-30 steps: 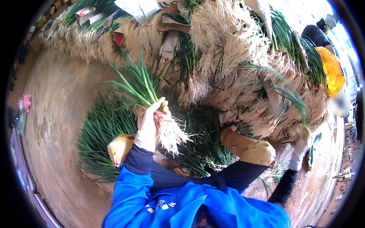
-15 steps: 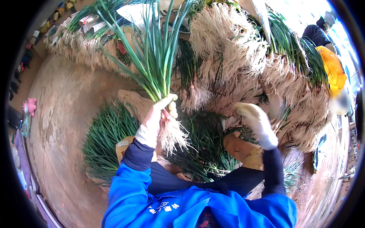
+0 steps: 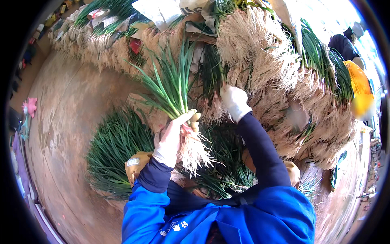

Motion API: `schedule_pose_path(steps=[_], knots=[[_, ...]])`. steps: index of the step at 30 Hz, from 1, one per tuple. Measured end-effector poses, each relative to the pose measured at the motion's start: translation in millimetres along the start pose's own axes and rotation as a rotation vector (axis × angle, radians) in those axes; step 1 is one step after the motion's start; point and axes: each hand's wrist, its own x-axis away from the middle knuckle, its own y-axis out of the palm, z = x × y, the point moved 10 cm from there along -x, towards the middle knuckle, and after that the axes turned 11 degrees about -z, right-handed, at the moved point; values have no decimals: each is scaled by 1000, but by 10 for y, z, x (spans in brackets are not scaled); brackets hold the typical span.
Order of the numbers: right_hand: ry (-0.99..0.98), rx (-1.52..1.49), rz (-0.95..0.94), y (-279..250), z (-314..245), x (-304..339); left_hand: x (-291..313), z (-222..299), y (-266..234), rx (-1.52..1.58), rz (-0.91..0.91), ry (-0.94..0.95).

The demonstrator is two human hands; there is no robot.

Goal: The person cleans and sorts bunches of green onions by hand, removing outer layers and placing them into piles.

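Note:
My left hand (image 3: 180,130), in a pale glove, is wrapped round the base of a bunch of green onions (image 3: 172,87). Its leaves point up and away, while the pinkish ends and pale roots hang below my fingers. Further right and farther off, my white-gloved right hand (image 3: 236,101) is closed at the edge of the big heap. It grips the lower stalks of green onions (image 3: 212,71) there; my knuckles partly hide the grip. The heap's pale root mass (image 3: 248,44) rises just beyond this hand.
A pile of green onions (image 3: 115,150) lies on the floor to my left, with loose green leaves (image 3: 227,162) between my legs. More rooted bunches (image 3: 93,44) line the back. An orange-yellow bag (image 3: 359,85) and another person's dark-clothed limb (image 3: 343,46) are at far right.
My right hand has swung left and away from me to the heap's edge and closed on stalks. The left hand's bunch has come slightly lower and to the right.

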Motion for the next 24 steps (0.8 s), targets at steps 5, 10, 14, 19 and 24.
schedule_pose_path(steps=[5, 10, 14, 19, 24], knots=[[-179, -328, 215, -478, -618, 1141, -142, -297, -119, -170, 8, -119], [-275, -689, -457, 174, -668, 1420, -149, -439, -33, -247, -27, -105], [-151, -1676, -389, 572, 257, 1395, -248, -501, 29, -139, -96, -93], [187, -1845, -513, 558, -193, 1124, -214, -611, -51, -158, -40, -120], [260, -1887, -449, 550, -577, 940, -292, -698, -147, -176, -52, -144]])
